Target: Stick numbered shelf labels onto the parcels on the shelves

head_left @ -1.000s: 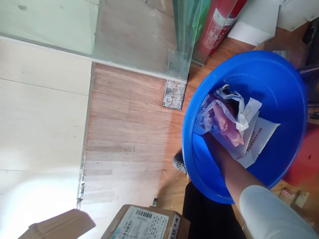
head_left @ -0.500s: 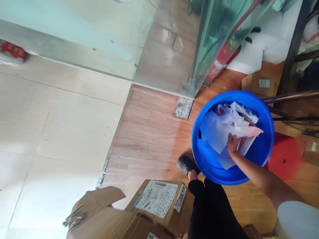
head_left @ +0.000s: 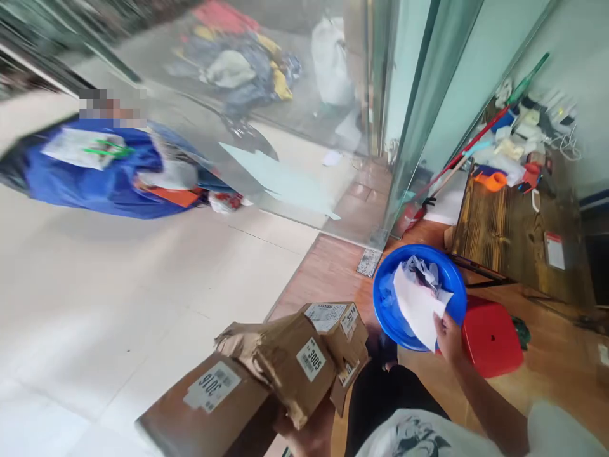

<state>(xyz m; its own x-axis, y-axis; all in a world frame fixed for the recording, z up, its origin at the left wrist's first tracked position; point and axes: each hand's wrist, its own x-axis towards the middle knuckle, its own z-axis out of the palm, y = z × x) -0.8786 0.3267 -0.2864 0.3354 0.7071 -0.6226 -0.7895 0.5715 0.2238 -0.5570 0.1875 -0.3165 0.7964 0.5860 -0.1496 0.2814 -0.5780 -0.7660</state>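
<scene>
My right hand is closed on the lower edge of a white sheet, which looks like paper. The sheet slants over a round blue tub holding crumpled plastic bags. At lower centre, my left hand is wrapped under a stack of cardboard boxes, its fingers partly hidden. The stack has a box marked 3016, a worn box marked 3005 and one marked 3014. My legs show between the boxes and the tub.
Right of the tub stands a red stool. A cluttered wooden table is behind it. Glass panels rise ahead, with a red-handled pole leaning nearby. A blue bag with papers on top lies on the pale floor at left.
The view has swung up and widened. My right hand, earlier inside the tub among the bags, now holds the white sheet near the rim. My left hand and more boxes have come into view.
</scene>
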